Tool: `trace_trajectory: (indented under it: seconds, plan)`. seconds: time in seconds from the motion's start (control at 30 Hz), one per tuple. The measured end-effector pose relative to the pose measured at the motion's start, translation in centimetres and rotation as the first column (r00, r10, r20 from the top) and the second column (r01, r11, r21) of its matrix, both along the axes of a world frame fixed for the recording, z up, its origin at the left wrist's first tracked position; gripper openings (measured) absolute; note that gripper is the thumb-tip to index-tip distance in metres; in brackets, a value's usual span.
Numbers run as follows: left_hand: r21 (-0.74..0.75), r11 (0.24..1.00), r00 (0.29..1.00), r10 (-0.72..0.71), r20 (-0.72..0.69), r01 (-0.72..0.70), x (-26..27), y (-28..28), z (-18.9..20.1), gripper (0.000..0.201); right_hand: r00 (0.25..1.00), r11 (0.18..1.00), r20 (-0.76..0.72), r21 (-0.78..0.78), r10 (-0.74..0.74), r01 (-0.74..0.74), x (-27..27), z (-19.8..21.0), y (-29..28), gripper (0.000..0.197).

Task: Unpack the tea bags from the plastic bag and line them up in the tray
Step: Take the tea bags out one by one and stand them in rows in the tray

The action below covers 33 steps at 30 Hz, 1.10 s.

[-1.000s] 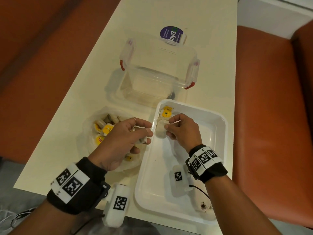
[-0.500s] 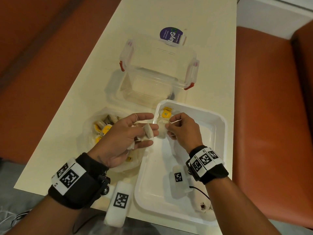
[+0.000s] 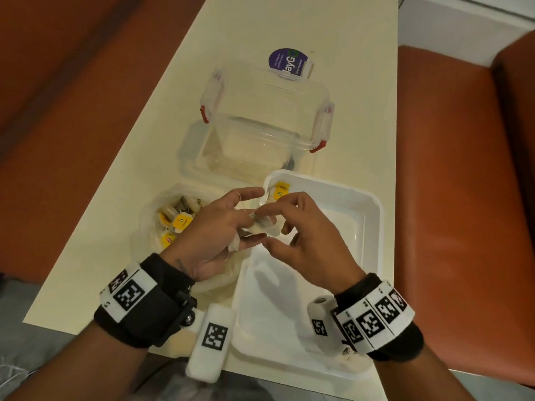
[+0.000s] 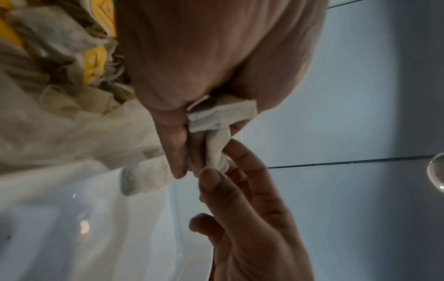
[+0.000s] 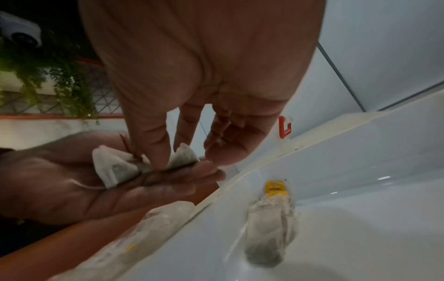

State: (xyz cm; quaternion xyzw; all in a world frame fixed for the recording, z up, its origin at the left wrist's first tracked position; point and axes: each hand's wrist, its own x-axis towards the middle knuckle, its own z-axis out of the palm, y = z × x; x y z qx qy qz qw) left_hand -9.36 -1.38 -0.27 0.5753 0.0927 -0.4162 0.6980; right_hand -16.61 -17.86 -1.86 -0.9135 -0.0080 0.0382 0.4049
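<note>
Your hands meet over a cream table set between orange-brown benches.

Your left hand curls its fingers round a bunch of tea bags; your right hand pinches one of them between thumb and forefinger, other fingers spread. Below your right fingers sits the white tray, one yellow-tagged tea bag in its far corner. Left of your left fingers, the plastic bag holds more. Beyond your fingertips stands a clear container.
</note>
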Motion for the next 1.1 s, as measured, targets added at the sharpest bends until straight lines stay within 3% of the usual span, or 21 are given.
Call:
trace_trajectory:
  seconds: [0.1, 0.2, 0.3, 0.4, 0.53, 0.7, 0.83, 0.97, 1.1]
  plan:
    - [-0.067, 0.998, 0.997, 0.013, -0.082, -0.019, -0.3, -0.5, 0.1, 0.049, 0.999, 0.995, 0.036, -0.095, -0.031, 0.034, 0.1, -0.4, -0.3, 0.031]
    - [-0.142, 0.989, 0.988, 0.022, -0.154, -0.045, -0.4, -0.7, 0.2, 0.043, 0.993, 0.992, 0.081, -0.084, -0.086, 0.093, -0.1, -0.6, -0.6, 0.018]
    - [-0.17, 0.985, 0.986, -0.014, -0.163, -0.014, -0.3, -0.4, 0.4, 0.034, 0.975, 0.969, 0.017, 0.122, -0.22, 0.216, -0.2, -0.5, -1.0, 0.006]
    - [-0.14, 0.989, 0.992, -0.057, -0.112, 0.041, -0.2, 0.0, 0.7, 0.031, 0.939, 0.852, -0.147, 0.395, -0.311, 0.344, -0.2, 0.2, -1.1, 0.008]
    - [-0.035, 0.988, 0.989, -0.147, 0.026, 0.147, -0.8, 0.0, 1.2, 0.026, 0.904, 0.732, -0.244, 0.53, -0.352, 0.428, -0.3, 0.6, -1.2, 0.016]
    - [0.142, 0.988, 0.975, -0.093, 0.202, 0.064, -1.5, -0.8, 0.3, 0.021, 0.908, 0.718, -0.255, 0.556, -0.332, 0.418, -0.4, 0.5, -1.0, 0.007]
    - [0.243, 0.967, 0.946, -0.145, 0.289, 0.074, -1.6, -0.6, -0.2, 0.014, 0.914, 0.76, -0.23, 0.509, -0.334, 0.406, -0.4, 0.3, -1.2, 0.006]
    - [0.265, 0.953, 0.926, -0.225, 0.303, 0.145, -1.8, -0.1, -0.2, 0.02, 0.917, 0.758, -0.243, 0.518, -0.315, 0.398, -0.3, 0.1, -1.5, 0.007]
    - [0.236, 0.966, 0.937, -0.179, 0.301, 0.109, -1.8, -0.1, -0.3, 0.022, 0.927, 0.751, -0.248, 0.545, -0.281, 0.373, -0.3, 0.1, -1.4, 0.006]
